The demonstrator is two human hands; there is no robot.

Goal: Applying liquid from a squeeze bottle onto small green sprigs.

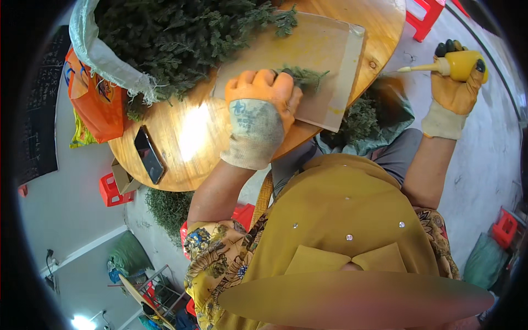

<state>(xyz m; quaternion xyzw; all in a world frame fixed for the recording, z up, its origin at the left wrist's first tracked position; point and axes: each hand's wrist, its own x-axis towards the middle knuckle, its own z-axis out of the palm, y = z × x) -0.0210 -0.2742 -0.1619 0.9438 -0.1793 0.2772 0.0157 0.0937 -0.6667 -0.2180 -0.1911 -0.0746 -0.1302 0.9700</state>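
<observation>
My left hand (259, 110), in an orange-coated work glove, is closed over the board with its fingers curled. From beside its fingers pokes a small green sprig (308, 77), which it appears to grip; the stem end is hidden by the glove. Off to the right, beyond the table edge, my gloved right hand (452, 96) is wrapped round a yellow squeeze bottle (462, 64). The bottle lies sideways, its long pale nozzle pointing left. Under the sprig is a flat clear-looking board (336, 55) with yellowish smears.
Green branches (176, 44) spill from a white woven sack (88, 33) at the table's far left. A phone (149, 154) lies on the round wooden table (190, 137) near an orange bag (96, 104). Between table and lap sits a bag of greenery (360, 121). A red stool (426, 19) stands far right.
</observation>
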